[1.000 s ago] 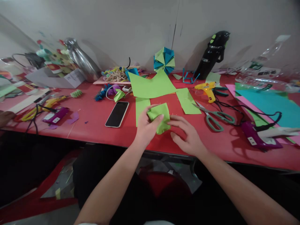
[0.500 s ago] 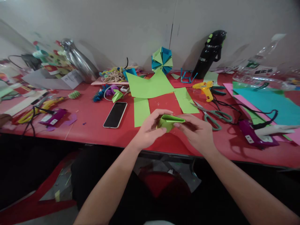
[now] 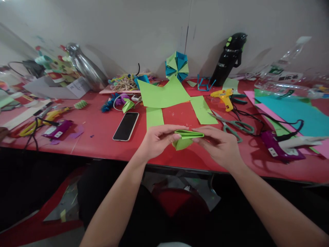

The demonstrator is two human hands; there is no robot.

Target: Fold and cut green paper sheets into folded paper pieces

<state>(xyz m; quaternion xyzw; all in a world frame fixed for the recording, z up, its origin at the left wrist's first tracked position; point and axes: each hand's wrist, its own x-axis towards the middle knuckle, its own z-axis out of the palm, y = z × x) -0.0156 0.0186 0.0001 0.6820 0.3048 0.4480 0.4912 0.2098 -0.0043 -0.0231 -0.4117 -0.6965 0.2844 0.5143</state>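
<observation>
Lime-green folded paper [image 3: 189,134], and it's right between the hands, above the near edge of the red table [image 3: 97,140]; left hand [image 3: 156,142] pinching one end, right hand [image 3: 222,145] pinching the other, neither one nearer; the long folded edge runs side to side, fingertips to fingertips, a loose flap drooping towards the person; black-screened phone [image 3: 125,127] off to the left, grey-green-handled metal scissors [image 3: 228,122] just beyond the right hand!
</observation>
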